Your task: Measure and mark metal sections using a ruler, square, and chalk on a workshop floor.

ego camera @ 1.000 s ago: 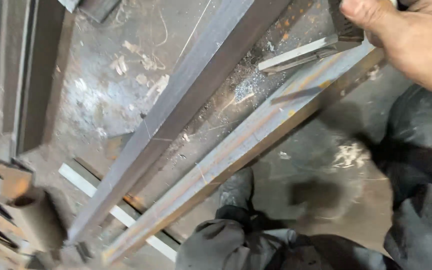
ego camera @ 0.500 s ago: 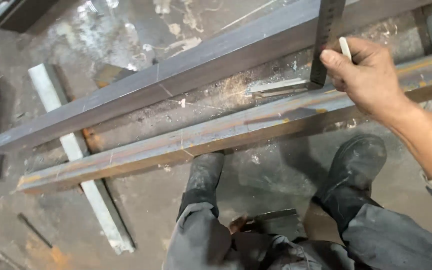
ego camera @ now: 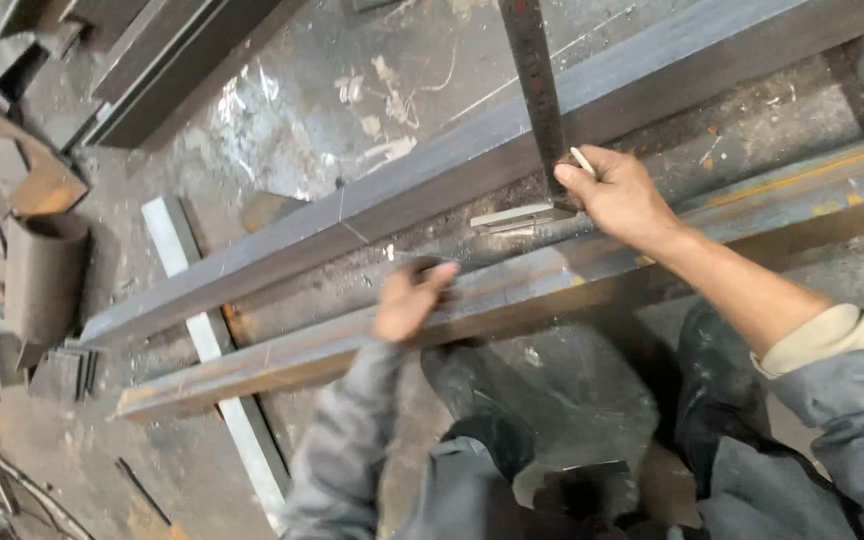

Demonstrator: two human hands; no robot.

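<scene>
Two long steel bars lie side by side across the workshop floor, the far bar (ego camera: 372, 205) and the near bar (ego camera: 512, 300). My right hand (ego camera: 620, 196) rests between them and holds a white chalk stick (ego camera: 582, 160) against a dark steel ruler (ego camera: 535, 90) that stands across the far bar. My left hand (ego camera: 410, 300), blurred, reaches onto the near bar's top edge; whether it grips anything I cannot tell. My dark boots (ego camera: 472, 390) stand just below the near bar.
A pale flat strip (ego camera: 214, 350) runs under both bars at the left. Rusty plates and a bent sheet (ego camera: 44, 270) pile at the left edge. More dark steel sections (ego camera: 152, 70) lie at the top left. A small metal piece (ego camera: 512, 215) sits between the bars.
My left hand has come into view and reached onto the near bar. My right hand stays at the ruler with the chalk. The view has shifted a little.
</scene>
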